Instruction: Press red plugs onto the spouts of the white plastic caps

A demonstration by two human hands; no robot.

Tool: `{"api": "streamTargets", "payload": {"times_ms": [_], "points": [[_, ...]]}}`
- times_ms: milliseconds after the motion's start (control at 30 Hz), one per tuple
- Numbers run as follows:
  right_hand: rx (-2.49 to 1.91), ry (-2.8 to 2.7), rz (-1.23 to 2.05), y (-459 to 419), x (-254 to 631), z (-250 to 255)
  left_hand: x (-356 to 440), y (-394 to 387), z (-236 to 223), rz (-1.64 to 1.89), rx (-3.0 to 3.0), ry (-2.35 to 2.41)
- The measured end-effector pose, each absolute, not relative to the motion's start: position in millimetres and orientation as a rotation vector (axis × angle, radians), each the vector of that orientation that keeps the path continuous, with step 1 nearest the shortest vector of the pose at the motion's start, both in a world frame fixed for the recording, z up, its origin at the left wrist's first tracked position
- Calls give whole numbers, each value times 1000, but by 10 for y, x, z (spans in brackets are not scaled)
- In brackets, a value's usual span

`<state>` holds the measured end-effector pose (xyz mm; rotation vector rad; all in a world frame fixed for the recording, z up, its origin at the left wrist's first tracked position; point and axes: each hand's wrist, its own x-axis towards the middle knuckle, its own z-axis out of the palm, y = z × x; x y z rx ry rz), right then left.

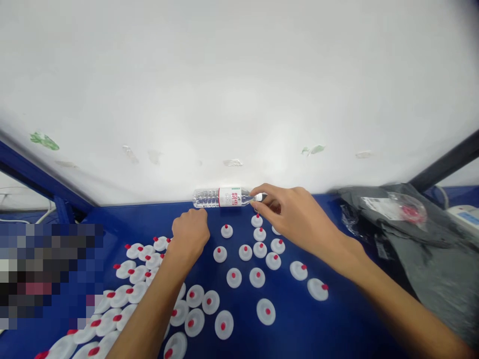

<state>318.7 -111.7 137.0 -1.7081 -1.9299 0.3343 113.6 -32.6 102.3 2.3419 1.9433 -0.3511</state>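
Note:
A clear water bottle (219, 197) with a white and red label lies on its side at the far edge of the blue table (318, 329), against the white wall. My right hand (295, 214) pinches the bottle's cap end with thumb and forefinger. My left hand (190, 234) is curled into a loose fist just below the bottle's base; what it holds, if anything, is hidden. Several white discs with red centres (245, 252) are spread over the table under and between both hands.
A heap of overlapping white discs (112, 309) fills the near left. A dark grey plastic bag (422, 249) with a white label lies at the right. A white wall (239, 99) closes the back. A blurred patch covers the left edge.

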Motion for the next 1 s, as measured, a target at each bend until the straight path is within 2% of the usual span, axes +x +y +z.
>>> {"api": "streamTargets", "payload": {"times_ms": [233,467,867,1000], "points": [[-1715,-1924,305,-1114,3179,1387,1105,-293,1056,-368,2346,1946],[-1711,-1928,307,-1118,3193,1381,1105,-259,1203,-182,2407,1996],[-1725,-1944,299,-1115,3186,1382,1084,-200,1058,-32,2396,1883],[-1714,-1926,333,-1106,3179,1365,1115,-254,1231,115,2376,1808]]}}
